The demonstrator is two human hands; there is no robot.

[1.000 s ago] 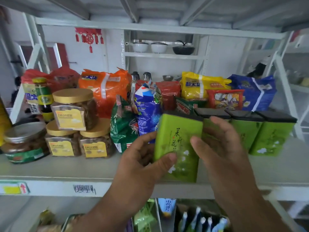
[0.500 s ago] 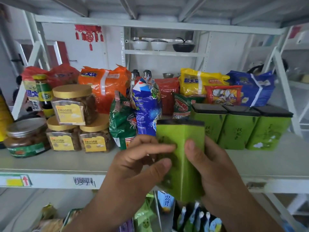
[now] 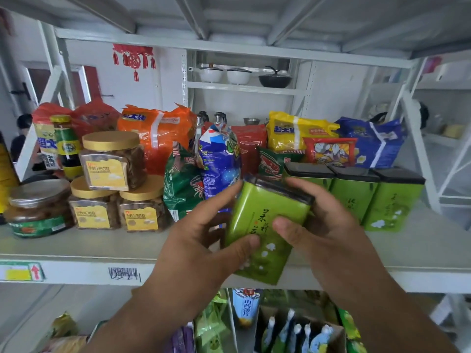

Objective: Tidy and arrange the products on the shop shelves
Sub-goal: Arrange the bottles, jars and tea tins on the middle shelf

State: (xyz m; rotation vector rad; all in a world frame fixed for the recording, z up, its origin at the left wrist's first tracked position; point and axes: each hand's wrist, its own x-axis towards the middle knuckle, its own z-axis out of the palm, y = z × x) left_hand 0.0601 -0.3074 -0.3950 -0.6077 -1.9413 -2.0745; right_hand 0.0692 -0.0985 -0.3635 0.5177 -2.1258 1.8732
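Both hands, left (image 3: 204, 240) & right (image 3: 323, 225), grasp green tea tin (image 3: 265, 225), tilted, held off shelf (image 3: 76, 248) past front edge. Risk: smooth tin slips, or bumps tin row (image 3: 356, 197) on re-shelving

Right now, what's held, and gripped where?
A green tea tin, tilted, held by both hands: left hand on its left side, right hand on its right side, thumb across the front.
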